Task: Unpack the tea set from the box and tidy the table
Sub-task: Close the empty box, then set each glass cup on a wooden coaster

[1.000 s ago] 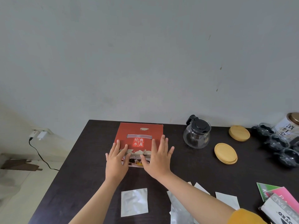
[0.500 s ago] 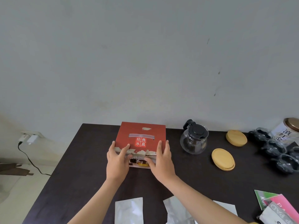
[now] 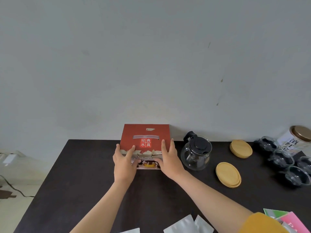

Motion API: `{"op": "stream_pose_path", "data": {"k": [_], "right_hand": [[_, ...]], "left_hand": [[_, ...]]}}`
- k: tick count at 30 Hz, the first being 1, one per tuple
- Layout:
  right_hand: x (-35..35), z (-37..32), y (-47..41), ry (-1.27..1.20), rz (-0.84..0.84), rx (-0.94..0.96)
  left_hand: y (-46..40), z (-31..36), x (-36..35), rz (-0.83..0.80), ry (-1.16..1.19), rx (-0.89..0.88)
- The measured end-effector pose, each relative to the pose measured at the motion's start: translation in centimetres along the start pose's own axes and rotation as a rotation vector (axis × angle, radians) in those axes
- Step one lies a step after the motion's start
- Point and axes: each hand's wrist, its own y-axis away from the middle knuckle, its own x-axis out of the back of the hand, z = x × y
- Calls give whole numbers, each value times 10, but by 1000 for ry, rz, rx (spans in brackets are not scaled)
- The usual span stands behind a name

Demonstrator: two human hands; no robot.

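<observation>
A flat red tea-set box (image 3: 146, 137) with white and red characters on its lid sits at the back middle of the dark table (image 3: 80, 182). Its far edge stands above the table's back edge. My left hand (image 3: 123, 163) grips the box's near left corner, fingers on the lid. My right hand (image 3: 170, 161) grips the near right corner, with the thumb on the front face. To the right of the box stand a glass teapot (image 3: 196, 153) with a black lid and three glass cups (image 3: 282, 159).
Two round wooden lids (image 3: 228, 174) lie right of the teapot. A tin canister (image 3: 297, 137) stands at the far right. Silver pouches (image 3: 188, 224) and coloured leaflets (image 3: 286, 219) lie at the near edge. The wall is close behind the box.
My hands went from lying flat on the lid to gripping the box's near corners. The box now sits farther back and higher. The view has tilted upward.
</observation>
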Motion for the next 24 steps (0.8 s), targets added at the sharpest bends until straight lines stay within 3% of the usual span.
{"op": "stream_pose_path", "data": {"k": [5, 12, 17, 21, 24], "right_hand": [[-7, 2, -5, 28, 27, 12], [19, 8, 6, 2, -67, 15], [27, 50, 67, -38, 36, 163], [29, 112, 108, -17, 24, 177], [41, 156, 121, 26, -6, 108]], "left_hand": [[-5, 0, -9, 19, -11, 45], [2, 11, -14, 25, -190, 70], [52, 39, -45, 90, -177, 26], [106, 77, -92, -63, -160, -34], [129, 108, -123, -227, -165, 21]]}}
